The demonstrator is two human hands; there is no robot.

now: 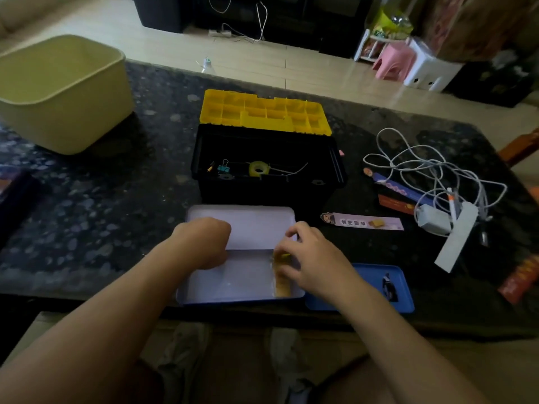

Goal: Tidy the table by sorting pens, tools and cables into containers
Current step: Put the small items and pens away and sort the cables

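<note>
The left hand (204, 243) hangs over the open pencil tin (233, 282), knuckles up and fingers curled under the palm. Whether they hold anything cannot be told, since the fingertips are hidden. The right hand (306, 258) sits just beside it at the tin's right end, fingers bent, thumb and fingertips pinching a small yellow object (283, 255) that is too blurred to name. Below those fingertips an orange-tan patch shows on the tin's floor; it may be an object or a reflection.

The tin's raised lid (248, 221) stands just beyond both hands. Farther beyond is the black toolbox (268, 185) with its yellow compartment lid (262, 112) thrown back; a tape roll (258, 169) and a binder clip (224, 166) lie inside. Right of the right wrist lies a blue tray (404, 298) holding a small black item. Beyond and right of the right hand lie bookmarks (367, 222), a tangle of white cables (431, 170) and a white charger (433, 220). Well beyond and left of the left hand stands a pale yellow bin (58, 91).
</note>
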